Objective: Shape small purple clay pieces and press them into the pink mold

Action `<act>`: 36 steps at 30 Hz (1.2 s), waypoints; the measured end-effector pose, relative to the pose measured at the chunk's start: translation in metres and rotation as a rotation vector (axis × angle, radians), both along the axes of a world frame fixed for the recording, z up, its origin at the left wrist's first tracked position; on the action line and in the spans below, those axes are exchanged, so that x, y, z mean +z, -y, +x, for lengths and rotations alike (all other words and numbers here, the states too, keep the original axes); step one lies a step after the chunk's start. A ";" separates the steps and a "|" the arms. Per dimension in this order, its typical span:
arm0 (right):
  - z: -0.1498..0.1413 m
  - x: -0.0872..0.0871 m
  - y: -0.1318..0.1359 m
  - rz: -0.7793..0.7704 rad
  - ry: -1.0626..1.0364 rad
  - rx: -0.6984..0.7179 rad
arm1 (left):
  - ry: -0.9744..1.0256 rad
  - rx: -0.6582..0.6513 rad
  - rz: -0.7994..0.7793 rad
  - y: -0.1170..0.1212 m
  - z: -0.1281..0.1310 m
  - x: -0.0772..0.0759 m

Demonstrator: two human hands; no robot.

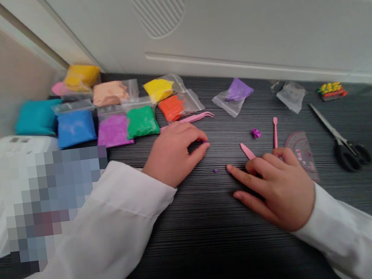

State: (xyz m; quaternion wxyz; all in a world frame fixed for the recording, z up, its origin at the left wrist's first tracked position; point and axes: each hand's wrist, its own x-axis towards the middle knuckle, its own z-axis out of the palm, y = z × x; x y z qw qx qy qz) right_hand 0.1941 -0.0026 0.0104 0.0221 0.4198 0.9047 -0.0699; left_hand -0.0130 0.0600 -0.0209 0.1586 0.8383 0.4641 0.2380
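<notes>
Purple crumb (215, 170) lies near the right hand (276, 189), heading and long axis unclear.

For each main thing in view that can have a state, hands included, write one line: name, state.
Left hand: grip pinched, purple speck at fingertips.
Right hand: thumb and index apart, another speck at index tip.
Loose purple speck: lying between the hands.
Scissors: lying flat, blades closed.
Pink tweezers: lying down, tips apart.
Pink tools: lying flat.
Protractor: flat, partly hidden.
Magenta clump: crinkled, loose.
Coloured bags: filled or part-filled, seals unclear.
Clear bag: crumpled.
</notes>
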 end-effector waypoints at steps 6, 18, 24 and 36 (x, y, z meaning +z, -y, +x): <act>-0.002 0.003 0.001 -0.021 0.029 0.029 | 0.009 0.000 -0.004 0.000 0.000 0.000; -0.001 0.002 0.003 -0.060 0.044 0.024 | 0.013 0.001 -0.006 0.000 0.000 0.000; -0.002 0.003 0.004 -0.052 0.055 -0.004 | 0.005 -0.002 -0.009 0.000 -0.001 0.000; -0.003 0.003 0.006 -0.069 0.057 0.042 | 0.017 0.004 -0.006 0.000 -0.001 -0.001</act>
